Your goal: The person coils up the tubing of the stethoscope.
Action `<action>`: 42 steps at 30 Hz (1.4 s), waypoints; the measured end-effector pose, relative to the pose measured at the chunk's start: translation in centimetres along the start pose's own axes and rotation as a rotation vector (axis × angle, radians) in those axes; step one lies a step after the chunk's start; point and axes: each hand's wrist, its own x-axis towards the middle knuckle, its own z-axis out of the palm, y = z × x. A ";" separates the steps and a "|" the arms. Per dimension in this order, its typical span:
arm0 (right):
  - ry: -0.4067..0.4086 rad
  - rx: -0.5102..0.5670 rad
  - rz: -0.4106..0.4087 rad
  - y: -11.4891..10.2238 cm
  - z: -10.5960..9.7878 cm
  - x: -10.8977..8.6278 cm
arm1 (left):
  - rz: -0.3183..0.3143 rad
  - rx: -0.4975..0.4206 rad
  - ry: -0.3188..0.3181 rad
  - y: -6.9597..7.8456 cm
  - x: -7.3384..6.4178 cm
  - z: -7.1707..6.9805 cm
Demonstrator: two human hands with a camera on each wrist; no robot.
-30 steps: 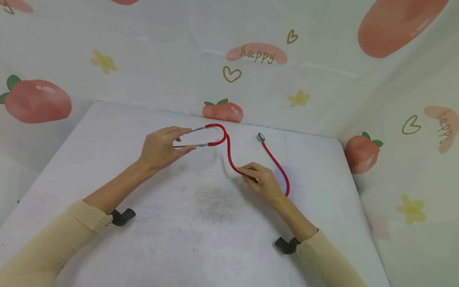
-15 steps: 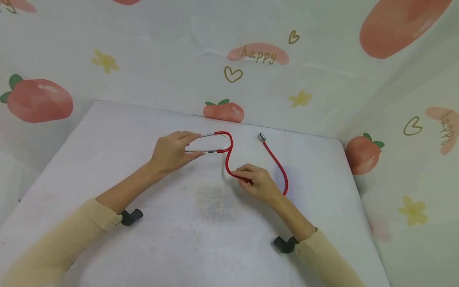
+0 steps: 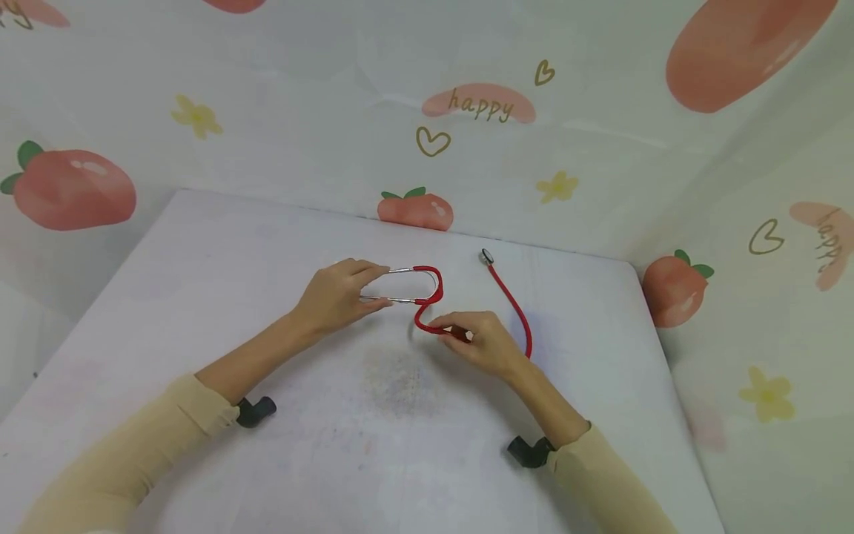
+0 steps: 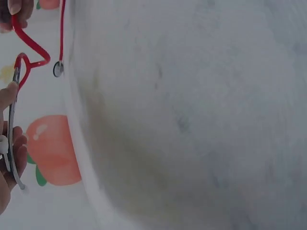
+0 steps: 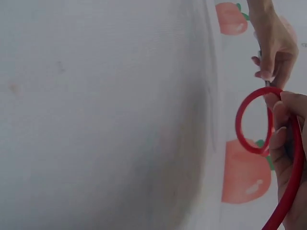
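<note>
The left hand [image 3: 336, 297] is widely gripping the stethoscope arms [image 3: 402, 300], likely steadying them. The right hand [image 3: 483, 340] is narrowly pinching the tube [image 3: 510, 296].

One stethoscope [image 3: 439, 288] (plus one table [image 3: 347, 460])

your head camera looks forward and down over the table [image 3: 320, 460], your left hand [image 3: 340, 293] and right hand [image 3: 483, 341]; your wrist cameras sit nearer, tipped sideways toward the backdrop [image 3: 300, 148], all three views sharing the stethoscope [image 3: 440, 285].

White table [image 3: 320, 460], peach-printed backdrop [image 3: 320, 141]
</note>
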 end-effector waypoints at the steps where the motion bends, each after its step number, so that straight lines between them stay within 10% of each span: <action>1: -0.002 0.008 0.011 -0.1 -0.1 0.0 | 0.002 -0.011 -0.008 0.1 -0.1 0.1; 13: 0.056 0.130 -0.009 -1.3 -1.0 1.2 | 0.066 -0.155 -0.038 0.3 -0.6 1.1; 25: 0.000 0.224 0.173 -3.6 -2.3 2.2 | 0.067 -0.325 -0.139 0.6 -0.7 1.3; 42: -0.068 0.278 0.256 -0.9 -2.0 1.9 | 0.029 -0.414 -0.279 1.2 -0.6 1.4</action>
